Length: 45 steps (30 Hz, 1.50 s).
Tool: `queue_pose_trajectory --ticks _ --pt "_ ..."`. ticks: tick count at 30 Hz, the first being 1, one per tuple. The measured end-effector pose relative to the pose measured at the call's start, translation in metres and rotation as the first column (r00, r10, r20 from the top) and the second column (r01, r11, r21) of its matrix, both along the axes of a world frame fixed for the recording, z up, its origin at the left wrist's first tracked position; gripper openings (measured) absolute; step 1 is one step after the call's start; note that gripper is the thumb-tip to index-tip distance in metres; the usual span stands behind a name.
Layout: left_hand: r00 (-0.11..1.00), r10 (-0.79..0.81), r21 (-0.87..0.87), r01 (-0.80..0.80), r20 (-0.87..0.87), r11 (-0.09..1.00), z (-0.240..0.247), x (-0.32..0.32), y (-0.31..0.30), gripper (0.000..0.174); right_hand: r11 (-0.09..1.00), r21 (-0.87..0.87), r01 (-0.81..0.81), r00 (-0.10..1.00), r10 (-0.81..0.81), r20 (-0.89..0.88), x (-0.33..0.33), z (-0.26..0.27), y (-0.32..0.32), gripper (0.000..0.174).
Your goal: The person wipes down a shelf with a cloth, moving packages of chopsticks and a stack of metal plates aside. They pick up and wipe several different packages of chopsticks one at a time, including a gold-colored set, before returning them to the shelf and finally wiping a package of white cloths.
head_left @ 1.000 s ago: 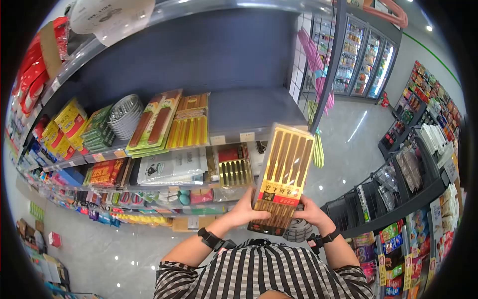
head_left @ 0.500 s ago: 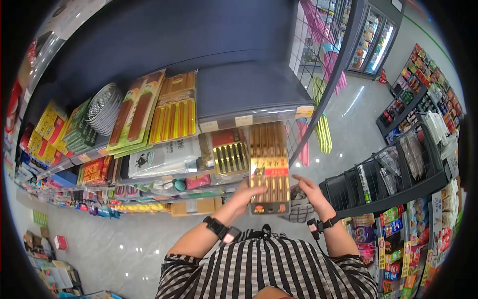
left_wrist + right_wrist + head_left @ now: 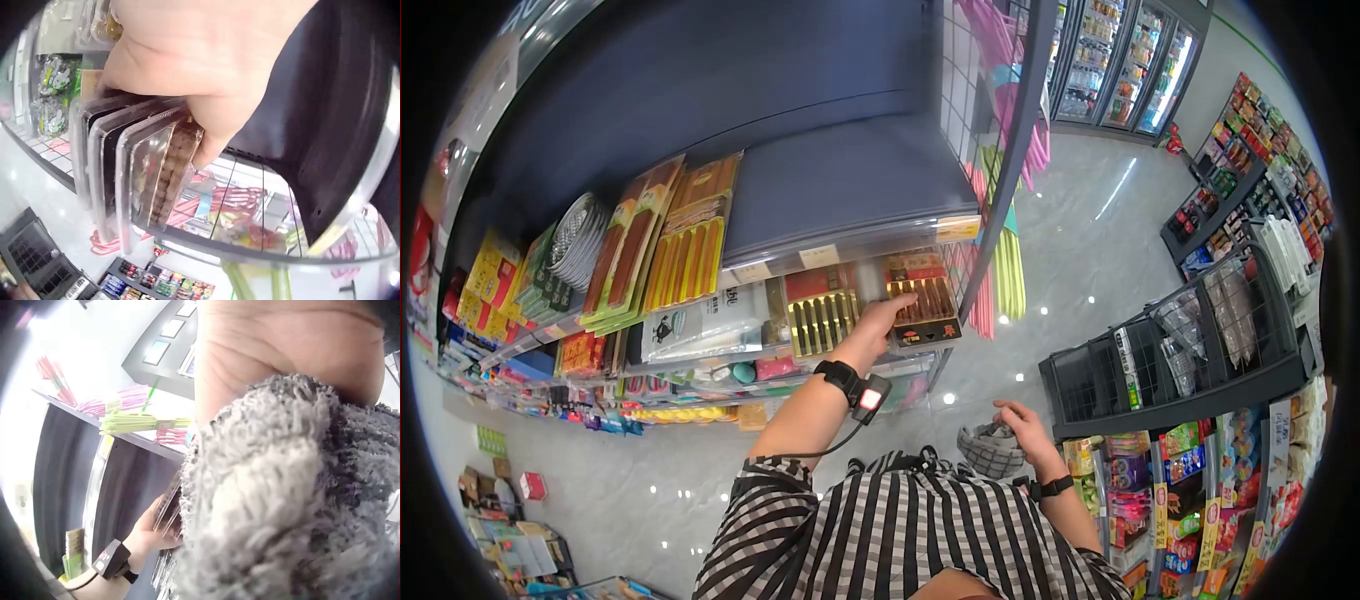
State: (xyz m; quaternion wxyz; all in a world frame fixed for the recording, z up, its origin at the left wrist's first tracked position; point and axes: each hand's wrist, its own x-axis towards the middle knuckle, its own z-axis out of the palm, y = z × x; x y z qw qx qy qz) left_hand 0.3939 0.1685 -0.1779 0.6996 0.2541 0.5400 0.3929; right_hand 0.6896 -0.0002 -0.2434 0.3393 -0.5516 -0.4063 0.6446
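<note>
My left hand (image 3: pixel 882 322) grips packaged chopsticks (image 3: pixel 930 302) at the right end of the lower shelf, its thumb across the front. Close up in the left wrist view, the fingers of the left hand (image 3: pixel 187 62) reach over three clear plastic packs (image 3: pixel 165 175) standing face to face, and brown chopstick ends show in the nearest one. To the left on that shelf lies another chopstick pack (image 3: pixel 822 312) with a gold front. Low by my body, my right hand (image 3: pixel 1028 430) holds a grey checked cloth (image 3: pixel 988 450), whose fluffy pile fills much of the right wrist view.
Above, the upper shelf (image 3: pixel 850 170) carries long chopstick packs (image 3: pixel 690 240) and a stack of metal bowls (image 3: pixel 580 240) on its left. A wire mesh side panel (image 3: pixel 970 110) with hanging pink and green hangers (image 3: pixel 1008 270) bounds the right. Behind my right side stands a black rack (image 3: pixel 1090 390).
My left hand has carried the chopstick packs forward from in front of my body onto the lower shelf. The right hand has come away from them, still with the cloth.
</note>
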Motion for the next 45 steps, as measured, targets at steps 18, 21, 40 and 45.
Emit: queue_pose_trajectory --ticks 18,21,40,45 --pt "0.630 -0.675 0.395 0.773 -0.384 0.497 0.077 -0.038 -0.116 0.069 0.801 0.596 -0.055 0.987 0.133 -0.087 -0.132 0.141 0.054 0.027" --pt "0.752 -0.603 0.426 0.652 -0.265 0.627 0.065 -0.078 -0.118 0.045 0.728 0.671 -0.137 0.990 0.118 0.074 -0.164 0.152 0.067 0.027" --pt "0.718 -0.653 0.503 0.667 -0.240 0.549 0.033 -0.290 -0.145 0.058 0.219 0.846 -0.486 0.747 -0.398 0.533 -0.260 0.349 0.113 0.056" --pt "0.990 -0.127 0.313 0.139 -0.057 0.940 -0.012 -0.336 -0.189 0.047 0.186 0.726 -0.662 0.578 -0.492 0.652 -0.302 0.363 0.226 0.053"
